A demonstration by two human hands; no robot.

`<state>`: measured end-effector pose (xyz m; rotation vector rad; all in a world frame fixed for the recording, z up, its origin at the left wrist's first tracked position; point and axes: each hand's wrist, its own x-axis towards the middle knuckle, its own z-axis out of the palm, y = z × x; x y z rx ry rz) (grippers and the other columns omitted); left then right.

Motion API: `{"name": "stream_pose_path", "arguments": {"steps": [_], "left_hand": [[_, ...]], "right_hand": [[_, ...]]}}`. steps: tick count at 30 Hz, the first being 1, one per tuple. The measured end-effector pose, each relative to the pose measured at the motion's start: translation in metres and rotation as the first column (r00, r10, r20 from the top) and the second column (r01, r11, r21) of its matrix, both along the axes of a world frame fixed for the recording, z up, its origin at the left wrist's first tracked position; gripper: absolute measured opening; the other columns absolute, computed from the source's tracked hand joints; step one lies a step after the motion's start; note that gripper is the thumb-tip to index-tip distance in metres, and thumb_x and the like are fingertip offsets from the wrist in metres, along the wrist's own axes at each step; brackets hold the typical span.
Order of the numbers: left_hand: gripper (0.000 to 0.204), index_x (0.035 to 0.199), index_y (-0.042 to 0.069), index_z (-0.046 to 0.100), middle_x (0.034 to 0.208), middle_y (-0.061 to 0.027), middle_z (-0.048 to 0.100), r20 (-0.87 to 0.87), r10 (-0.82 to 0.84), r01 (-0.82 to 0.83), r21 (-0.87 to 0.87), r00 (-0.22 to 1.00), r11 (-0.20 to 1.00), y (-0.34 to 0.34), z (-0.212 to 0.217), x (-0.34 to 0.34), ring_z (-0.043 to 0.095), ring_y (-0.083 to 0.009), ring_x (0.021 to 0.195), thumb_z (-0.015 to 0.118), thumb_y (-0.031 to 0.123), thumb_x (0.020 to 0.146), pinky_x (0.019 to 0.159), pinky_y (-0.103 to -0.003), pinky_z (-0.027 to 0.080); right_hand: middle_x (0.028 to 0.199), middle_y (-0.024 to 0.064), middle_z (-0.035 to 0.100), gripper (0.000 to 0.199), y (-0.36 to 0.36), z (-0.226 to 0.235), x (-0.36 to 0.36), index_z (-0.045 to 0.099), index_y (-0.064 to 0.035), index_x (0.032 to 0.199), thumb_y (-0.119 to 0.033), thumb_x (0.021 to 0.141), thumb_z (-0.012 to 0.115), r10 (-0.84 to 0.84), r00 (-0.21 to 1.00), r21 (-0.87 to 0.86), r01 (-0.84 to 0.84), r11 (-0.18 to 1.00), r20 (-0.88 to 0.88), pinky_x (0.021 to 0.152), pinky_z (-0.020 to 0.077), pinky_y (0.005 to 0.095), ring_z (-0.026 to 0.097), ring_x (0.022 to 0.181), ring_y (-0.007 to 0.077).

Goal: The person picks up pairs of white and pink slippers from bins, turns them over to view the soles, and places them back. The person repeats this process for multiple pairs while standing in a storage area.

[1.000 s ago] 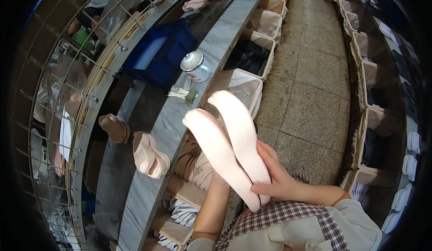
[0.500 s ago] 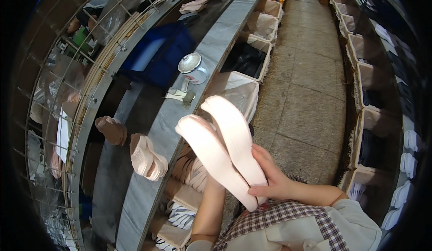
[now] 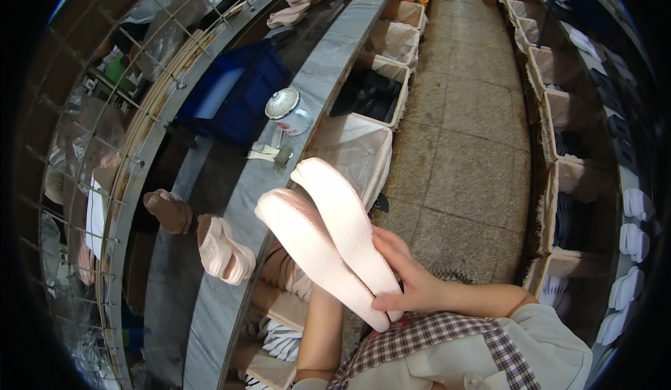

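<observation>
A pair of pale pink slippers (image 3: 307, 240), side by side with smooth undersides or edges toward me, is held in front of my body. My right hand (image 3: 409, 278) is closed round their near right side, thumb on the near end and fingers along the right edge. My left forearm (image 3: 320, 341) rises to the slippers from below; the left hand is hidden behind them, so its fingers do not show. Left of them, another pale pink pair (image 3: 225, 251) stands at the bench edge, and a brownish-pink pair (image 3: 168, 212) lies farther left.
The grey bench (image 3: 217, 313) carries an enamel mug with lid (image 3: 289, 110), a small brush-like tool (image 3: 269, 154) and a blue crate (image 3: 234, 93). Lined baskets (image 3: 353, 156) stand beneath it. Across the aisle floor (image 3: 468, 159) are more baskets and white slippers (image 3: 635, 242). Wire mesh curves at left.
The slippers and my right hand have shifted slightly left in view, as has the background. My grip looks the same.
</observation>
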<state>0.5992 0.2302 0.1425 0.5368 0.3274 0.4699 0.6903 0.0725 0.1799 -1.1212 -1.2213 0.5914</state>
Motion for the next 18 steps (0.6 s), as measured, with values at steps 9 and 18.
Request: {"name": "stream_pose_path", "arguments": {"steps": [9,18], "left_hand": [[0.049,0.127,-0.003,0.042,0.117,-0.0211,0.055,-0.009,-0.089,0.087,-0.126,0.996,0.988,-0.02,0.006,-0.011,0.058,-0.0293,0.102,0.038,0.036,0.097,0.084,-0.037,0.053],[0.041,0.123,-0.003,0.046,0.114,-0.0175,0.057,-0.098,-0.02,0.018,-0.017,0.995,1.0,-0.029,0.017,-0.014,0.06,-0.026,0.1,0.045,0.028,0.096,0.083,-0.034,0.053]], "right_hand": [[0.142,0.0274,0.012,0.102,-0.007,0.009,-0.009,0.02,-0.0032,0.144,-0.049,0.07,0.074,-0.052,0.972,-0.104,0.077,0.992,0.228,0.107,0.0227,0.0481,0.019,0.129,0.045],[0.142,0.0274,0.011,0.103,-0.012,0.011,-0.012,0.019,-0.0047,0.145,-0.044,0.069,0.076,-0.017,0.975,-0.139,0.049,0.989,0.223,0.106,0.0238,0.0478,0.022,0.127,0.0439]]}}
